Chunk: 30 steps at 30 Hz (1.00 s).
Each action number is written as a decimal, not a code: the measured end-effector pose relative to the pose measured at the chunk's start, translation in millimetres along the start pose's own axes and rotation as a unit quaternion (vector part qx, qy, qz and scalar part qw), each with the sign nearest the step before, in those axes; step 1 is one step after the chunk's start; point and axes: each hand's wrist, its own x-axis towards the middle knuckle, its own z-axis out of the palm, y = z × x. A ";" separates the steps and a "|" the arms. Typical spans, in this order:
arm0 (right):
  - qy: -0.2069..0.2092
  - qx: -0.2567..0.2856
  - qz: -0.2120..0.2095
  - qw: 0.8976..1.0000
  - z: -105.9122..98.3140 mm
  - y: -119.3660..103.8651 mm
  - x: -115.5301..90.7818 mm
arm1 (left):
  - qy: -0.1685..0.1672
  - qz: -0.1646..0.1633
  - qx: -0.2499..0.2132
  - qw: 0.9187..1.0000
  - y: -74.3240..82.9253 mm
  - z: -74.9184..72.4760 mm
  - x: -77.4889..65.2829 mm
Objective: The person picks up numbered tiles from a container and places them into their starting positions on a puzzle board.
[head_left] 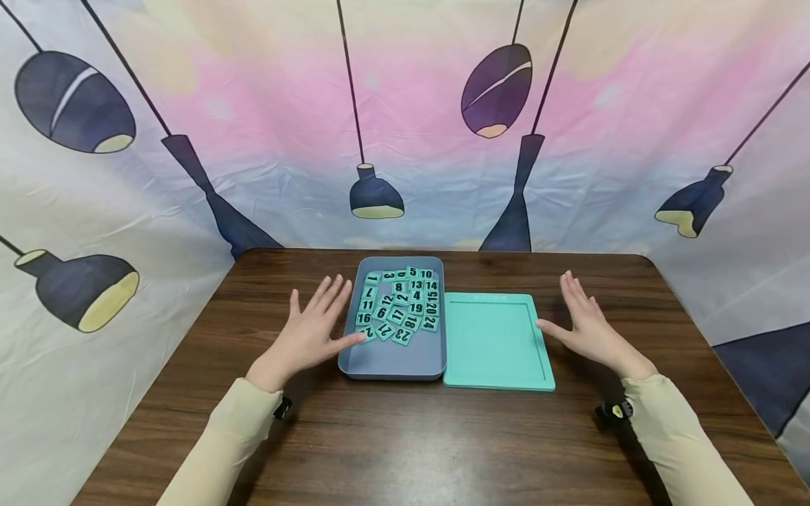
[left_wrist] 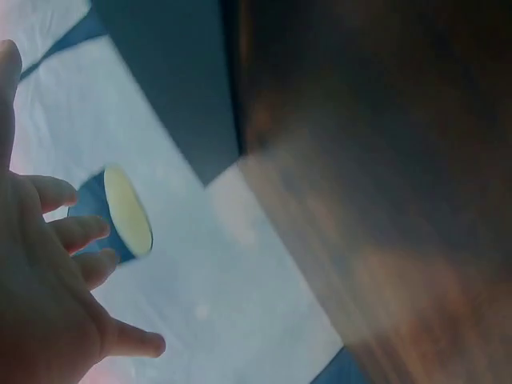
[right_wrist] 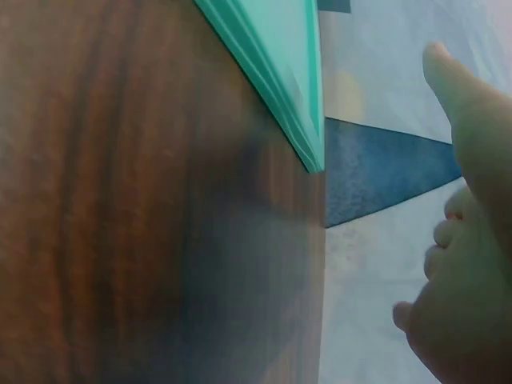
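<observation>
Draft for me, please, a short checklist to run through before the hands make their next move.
1. Left hand free: ok, fingers spread, holding nothing.
2. Right hand free: ok, also holding nothing.
3. Visible numbered tiles inside the gray tray: ok.
4. Green board bare of tiles: ok.
5. Tiles all turned the same way: not ok; the 20 tile and the 24 tile, for instance, lie sideways.
6. Every number readable: cannot tell; the left thumb partly covers one tile in the head view.
</observation>
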 end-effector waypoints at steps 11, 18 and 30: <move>-0.060 -0.029 -0.031 0.997 23.0 -6.2 -15.4 | -0.018 0.030 -0.024 0.999 11.4 18.9 -16.2; -0.051 -0.063 -0.034 0.996 29.0 -6.3 -35.2 | -0.031 0.032 -0.027 0.999 12.7 23.2 -22.0; -0.073 -0.076 -0.047 0.993 40.1 -18.3 -46.0 | -0.034 0.034 -0.032 0.998 10.3 24.9 -23.4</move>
